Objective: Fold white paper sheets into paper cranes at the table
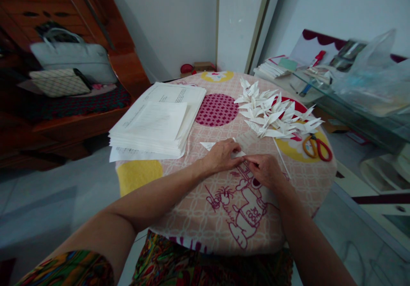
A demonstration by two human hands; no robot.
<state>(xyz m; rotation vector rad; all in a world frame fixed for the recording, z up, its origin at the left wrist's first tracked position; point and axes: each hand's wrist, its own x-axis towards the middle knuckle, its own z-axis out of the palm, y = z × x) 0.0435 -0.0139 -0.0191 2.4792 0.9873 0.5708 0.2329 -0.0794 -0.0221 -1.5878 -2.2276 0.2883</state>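
Observation:
A small piece of folded white paper [208,145] lies on the cloth-covered table under my hands, its pointed end sticking out to the left. My left hand [224,156] is closed over it, fingers bent against the paper. At its right-hand end, my right hand [264,168] pinches the edge between thumb and finger. Most of the folded paper is hidden by my fingers. Beyond my hands sits a heap of pointed folded paper pieces [272,113], with a thin white strip [282,158] to the right of my right hand.
A thick stack of printed sheets [153,124] lies at the table's left. Orange-and-red-handled scissors [317,147] rest near the right edge of the patterned tablecloth [192,209]. A glass-topped shelf [358,115] with plastic bags stands right; a wooden seat [121,72] with bags stands left.

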